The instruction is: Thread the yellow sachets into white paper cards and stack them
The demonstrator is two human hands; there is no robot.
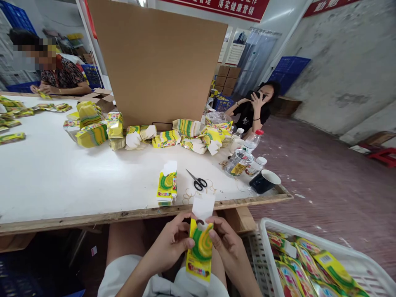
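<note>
My left hand point(169, 244) and my right hand point(227, 242) together grip a small yellow-and-green packet point(199, 253) with a white flap on top, held over my lap below the table edge. Fingers of both hands pinch its upper sides. On the white table point(55, 173) just ahead lies a small stack of the same packets point(167, 186), with black scissors point(197, 180) and loose rubber bands point(189, 194) beside it.
Piles of packets point(93, 130) lie before a tall cardboard sheet point(161, 62). Bottles point(238, 161) and a dark cup point(265, 180) stand at the table's right corner. A white crate point(355, 260) of packets sits lower right. One person sits far left, another behind the table at right.
</note>
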